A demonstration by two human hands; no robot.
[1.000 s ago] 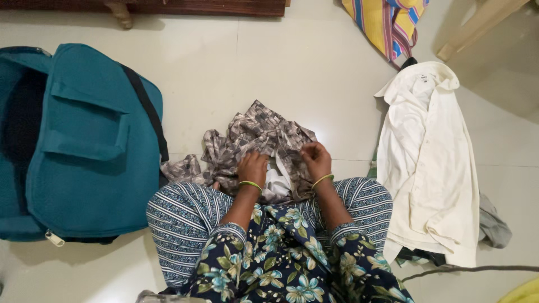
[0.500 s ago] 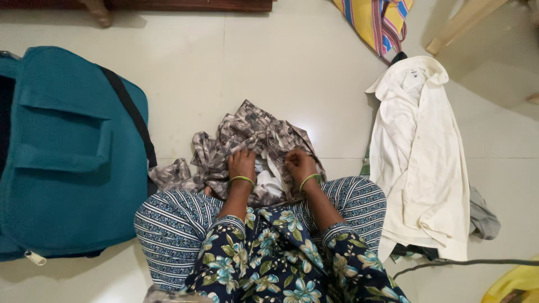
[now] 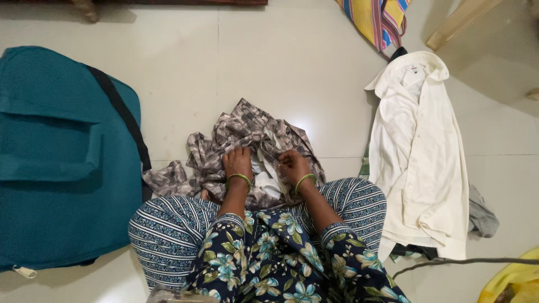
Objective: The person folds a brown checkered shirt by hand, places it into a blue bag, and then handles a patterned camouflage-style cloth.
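Observation:
I sit on the floor with a crumpled grey-and-brown patterned garment in front of my knees. My left hand grips its cloth on the left side, fingers curled in. On the right side my right hand is closed on the same cloth. Between the two hands shows the garment's white lining. Both wrists carry green bangles. My striped trousers and floral top fill the lower middle of the view.
A large teal bag with a black strap lies at the left. A cream shirt lies spread at the right over grey cloth. A striped cloth and a wooden furniture leg are at top right, a yellow object at bottom right.
Both hands have drawn a little closer to my body with the patterned cloth, bunching it. The view has shifted, so the bag and shirt sit further left.

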